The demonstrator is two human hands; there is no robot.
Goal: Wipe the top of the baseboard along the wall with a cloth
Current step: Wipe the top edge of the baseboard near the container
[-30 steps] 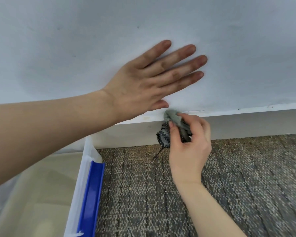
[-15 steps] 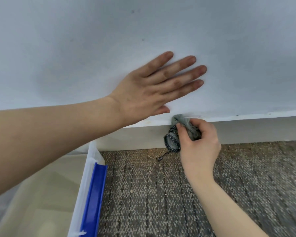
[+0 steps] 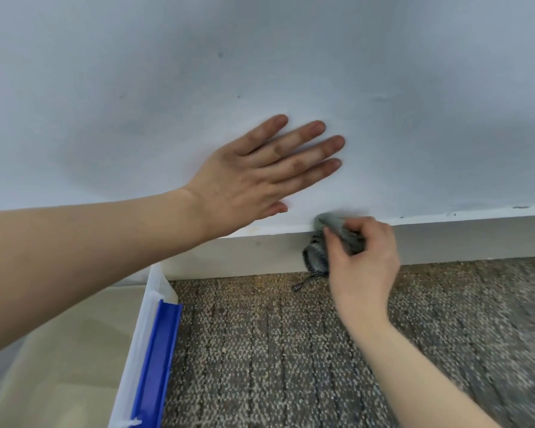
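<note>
A white baseboard (image 3: pixel 464 239) runs along the foot of the pale wall (image 3: pixel 260 72), above the carpet. My right hand (image 3: pixel 363 261) grips a bunched grey-green cloth (image 3: pixel 331 225) and holds it against the baseboard's top edge. A dark checked part of the cloth with a loose thread hangs down in front of the baseboard. My left hand (image 3: pixel 260 174) lies flat on the wall with straight fingers, just above and left of the cloth.
Grey-brown speckled carpet (image 3: pixel 291 350) covers the floor. A clear plastic bin with a blue rim piece (image 3: pixel 158 350) stands at the lower left, close to the baseboard, under my left forearm.
My right hand has slid the cloth a little to the right along the baseboard's top. My left hand stays flat on the wall.
</note>
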